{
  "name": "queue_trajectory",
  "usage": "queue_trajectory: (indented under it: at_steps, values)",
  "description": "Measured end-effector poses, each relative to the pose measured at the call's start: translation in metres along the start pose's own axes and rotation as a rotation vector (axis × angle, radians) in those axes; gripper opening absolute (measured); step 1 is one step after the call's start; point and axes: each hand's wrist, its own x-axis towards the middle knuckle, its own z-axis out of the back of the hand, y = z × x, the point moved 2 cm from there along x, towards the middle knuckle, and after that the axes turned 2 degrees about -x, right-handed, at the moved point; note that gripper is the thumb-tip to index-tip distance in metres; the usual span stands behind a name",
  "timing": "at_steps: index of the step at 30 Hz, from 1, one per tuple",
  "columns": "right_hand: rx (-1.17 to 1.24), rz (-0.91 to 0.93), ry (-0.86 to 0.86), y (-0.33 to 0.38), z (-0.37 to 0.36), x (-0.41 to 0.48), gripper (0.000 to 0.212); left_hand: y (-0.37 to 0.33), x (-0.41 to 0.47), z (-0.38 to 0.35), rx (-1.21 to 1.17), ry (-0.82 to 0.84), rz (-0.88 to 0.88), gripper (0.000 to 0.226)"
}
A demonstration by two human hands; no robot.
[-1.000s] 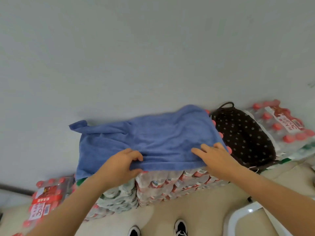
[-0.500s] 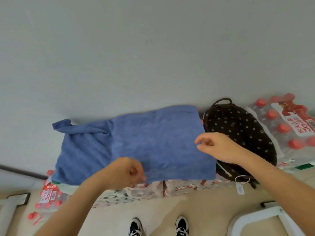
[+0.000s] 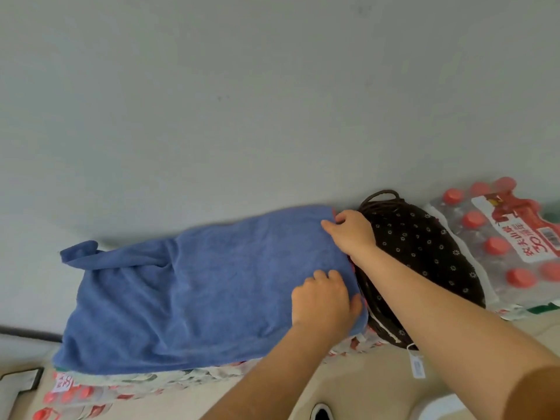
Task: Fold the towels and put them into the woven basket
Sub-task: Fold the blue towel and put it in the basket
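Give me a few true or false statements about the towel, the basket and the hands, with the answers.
1. The blue towel lies spread out beside the woven basket. True.
2. The basket is left of the towel. False: it is to its right.
3. The left hand and right hand both hold the towel's right edge. True.
4. The pack of bottles right of the basket has blue caps. False: the caps are red.

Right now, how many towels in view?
1: the blue terry towel spread over shrink-wrapped bottle packs, left of the dark woven basket. Left hand and right hand hold its right edge. Others may be hidden underneath.
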Motion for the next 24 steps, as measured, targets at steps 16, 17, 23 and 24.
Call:
queue_trajectory:
  at_steps: [16, 17, 23, 24]
  values:
    - [0.045, -0.009, 0.016, -0.038, 0.017, 0.026, 0.028, -0.033, 0.009, -0.007, -0.244, 0.044, -0.175, 0.024]
    - [0.054, -0.016, 0.01, -0.042, 0.019, 0.026, 0.027, -0.031, 0.006, -0.011, -0.276, 0.037, -0.163, 0.02]
    - [-0.271, 0.168, 0.007, -0.033, 0.019, 0.007, 0.044, 0.032, -0.029, -0.015, -0.201, -0.051, -0.167, 0.019]
    - [-0.36, 0.241, -0.036, -0.027, 0.017, 0.0, 0.047, 0.044, -0.034, -0.013, -0.198, -0.052, -0.138, 0.024]
